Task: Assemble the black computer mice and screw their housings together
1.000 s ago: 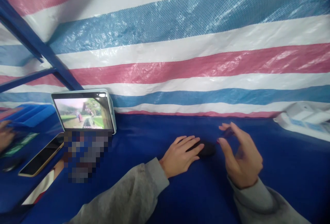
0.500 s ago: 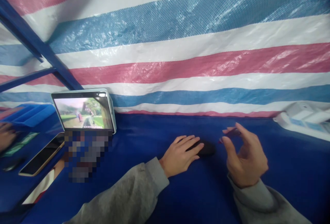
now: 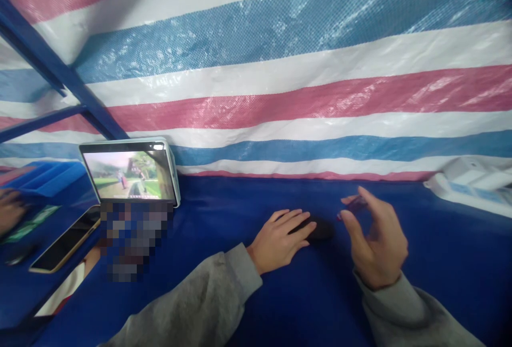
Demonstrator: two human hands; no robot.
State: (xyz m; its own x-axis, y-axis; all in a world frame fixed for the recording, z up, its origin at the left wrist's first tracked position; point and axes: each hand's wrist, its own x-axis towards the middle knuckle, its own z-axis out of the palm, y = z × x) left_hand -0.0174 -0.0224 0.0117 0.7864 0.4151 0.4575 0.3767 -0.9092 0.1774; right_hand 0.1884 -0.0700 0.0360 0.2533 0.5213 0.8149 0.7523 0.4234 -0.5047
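In the head view my left hand (image 3: 282, 243) lies over one end of a black, rounded thing like a computer mouse (image 3: 323, 231). Its fingers bend over the top and side, keeping it against the blue table; its underside is hidden. Just to the right, my right hand (image 3: 378, 240) is raised above the table with thumb and fingers curled. Between their tips is a small, thin, dark purplish piece (image 3: 357, 204), glossy or see-through, whose kind I cannot make out. A small gap separates this hand from the black mouse.
A tablet (image 3: 130, 174) playing a video leans at the back left. In front lies a phone (image 3: 66, 240). A blue divided tray (image 3: 52, 176) and another person's hand (image 3: 10, 211) are at the far left. White boxes (image 3: 476, 184) stand at the right, before a striped tarp (image 3: 280, 107).
My right hand moved slightly right, away from the black mouse, then back left, the small purplish piece still between its fingertips. My left hand and the mouse stayed in place.
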